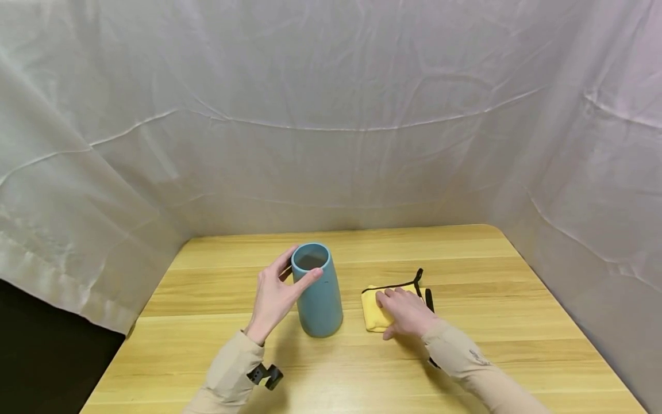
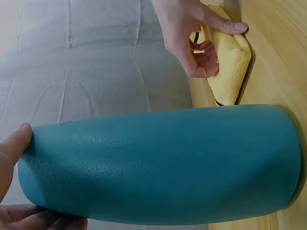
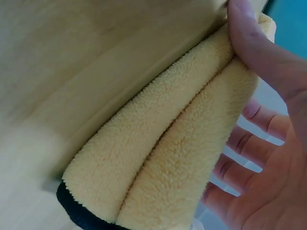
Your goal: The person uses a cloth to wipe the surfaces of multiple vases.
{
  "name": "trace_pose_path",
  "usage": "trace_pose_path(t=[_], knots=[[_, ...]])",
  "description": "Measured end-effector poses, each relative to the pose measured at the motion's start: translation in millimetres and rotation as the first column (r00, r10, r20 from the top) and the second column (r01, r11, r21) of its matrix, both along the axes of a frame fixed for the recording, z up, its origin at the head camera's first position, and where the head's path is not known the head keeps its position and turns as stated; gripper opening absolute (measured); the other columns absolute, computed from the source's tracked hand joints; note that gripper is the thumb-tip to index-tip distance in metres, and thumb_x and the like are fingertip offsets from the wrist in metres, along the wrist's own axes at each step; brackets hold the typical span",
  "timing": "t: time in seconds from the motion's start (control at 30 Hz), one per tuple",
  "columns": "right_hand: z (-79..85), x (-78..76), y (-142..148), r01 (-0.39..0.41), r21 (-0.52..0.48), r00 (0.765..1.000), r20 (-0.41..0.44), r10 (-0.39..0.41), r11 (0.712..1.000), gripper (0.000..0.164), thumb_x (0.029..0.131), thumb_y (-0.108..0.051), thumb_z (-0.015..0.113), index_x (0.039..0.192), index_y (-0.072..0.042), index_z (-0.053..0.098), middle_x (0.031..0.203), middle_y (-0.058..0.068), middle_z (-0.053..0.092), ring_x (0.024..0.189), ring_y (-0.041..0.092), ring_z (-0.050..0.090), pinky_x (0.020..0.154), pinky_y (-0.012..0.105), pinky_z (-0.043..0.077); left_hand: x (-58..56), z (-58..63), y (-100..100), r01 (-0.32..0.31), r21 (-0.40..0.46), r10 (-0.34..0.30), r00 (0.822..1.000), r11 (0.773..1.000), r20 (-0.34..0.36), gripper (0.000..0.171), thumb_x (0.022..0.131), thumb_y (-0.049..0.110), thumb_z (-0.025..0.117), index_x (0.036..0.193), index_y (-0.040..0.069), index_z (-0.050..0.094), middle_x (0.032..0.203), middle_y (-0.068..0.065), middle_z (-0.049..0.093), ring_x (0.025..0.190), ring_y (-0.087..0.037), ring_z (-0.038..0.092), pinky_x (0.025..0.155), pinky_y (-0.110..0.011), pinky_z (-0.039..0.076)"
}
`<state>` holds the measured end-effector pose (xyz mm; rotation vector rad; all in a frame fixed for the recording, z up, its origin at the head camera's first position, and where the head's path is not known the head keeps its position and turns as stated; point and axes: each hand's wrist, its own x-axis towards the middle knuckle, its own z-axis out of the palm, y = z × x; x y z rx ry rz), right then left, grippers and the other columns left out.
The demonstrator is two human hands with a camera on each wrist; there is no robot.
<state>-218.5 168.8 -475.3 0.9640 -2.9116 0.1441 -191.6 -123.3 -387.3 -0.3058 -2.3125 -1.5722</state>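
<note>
A tall blue vase [image 1: 319, 302] stands upright on the table, its round mouth facing up. My left hand [image 1: 276, 296] grips it near the rim, thumb on the near side and fingers round the far side. In the left wrist view the vase [image 2: 163, 165] lies across the picture. To its right is a folded yellow cloth [image 1: 373, 313] with black edging and a black loop. Over the cloth, my right hand [image 1: 405, 313] holds it, fingers on top and thumb at the near edge. The right wrist view shows the fluffy folded layers of the cloth [image 3: 158, 143] beside the thumb.
The wood-grain table [image 1: 207, 345] has rounded far corners. A pale grey curtain [image 1: 336, 172] hangs behind it and along both sides. A dark area [image 1: 52, 351] lies past the table's left edge. A small black device [image 1: 265, 375] is strapped to the left wrist.
</note>
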Motion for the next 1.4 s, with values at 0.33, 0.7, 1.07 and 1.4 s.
trace_pose_path(t=[0.33, 0.7, 1.07, 1.4], knots=[[4.6, -4.9, -2.0, -0.091, 0.013, 0.993, -0.074, 0.092, 0.996, 0.045, 0.060, -0.008, 0.089, 0.088, -0.013, 0.054, 0.079, 0.003, 0.061, 0.067, 0.020, 0.058, 0.055, 0.032, 0.050, 1.2, 0.2, 0.4, -0.001, 0.003, 0.001, 1.000, 1.000, -0.011, 0.057, 0.081, 0.032, 0.086, 0.131, 0.014, 0.065, 0.124, -0.008, 0.072, 0.119, -0.027, 0.068, 0.106, -0.045, 0.054], [-2.9, -0.7, -12.0, -0.056, 0.069, 0.982, -0.177, 0.068, 0.996, 0.045, 0.057, 0.009, 0.074, 0.095, -0.007, 0.057, 0.074, 0.009, 0.061, 0.062, 0.026, 0.058, 0.053, 0.037, 0.053, 2.1, 0.5, 1.8, -0.005, 0.003, 0.005, 1.000, 1.000, 0.004, 0.058, 0.081, 0.032, 0.085, 0.133, 0.014, 0.064, 0.124, -0.008, 0.072, 0.117, -0.026, 0.069, 0.105, -0.045, 0.055], [-3.6, -16.2, -5.5, 0.133, -0.083, 0.991, -0.019, -0.135, 0.988, 0.033, 0.068, 0.005, 0.063, 0.096, -0.012, 0.067, 0.084, 0.005, 0.070, 0.068, 0.025, 0.062, 0.053, 0.039, 0.050, 0.2, 2.2, 3.5, 0.017, 0.006, -0.016, 1.000, 1.000, -0.008, 0.056, 0.082, 0.032, 0.084, 0.132, 0.014, 0.065, 0.122, -0.008, 0.073, 0.116, -0.025, 0.070, 0.104, -0.045, 0.056], [13.0, -14.4, 13.9, 0.094, -0.336, 0.993, -0.031, -0.111, 0.937, 0.034, 0.082, -0.003, 0.068, 0.116, 0.000, 0.071, 0.112, 0.017, 0.074, 0.082, 0.018, 0.065, 0.068, 0.036, 0.058, 1.4, 0.2, 1.6, 0.010, 0.007, -0.010, 1.000, 1.000, -0.006, 0.055, 0.083, 0.032, 0.084, 0.131, 0.014, 0.065, 0.122, -0.008, 0.073, 0.115, -0.025, 0.070, 0.103, -0.046, 0.056]])
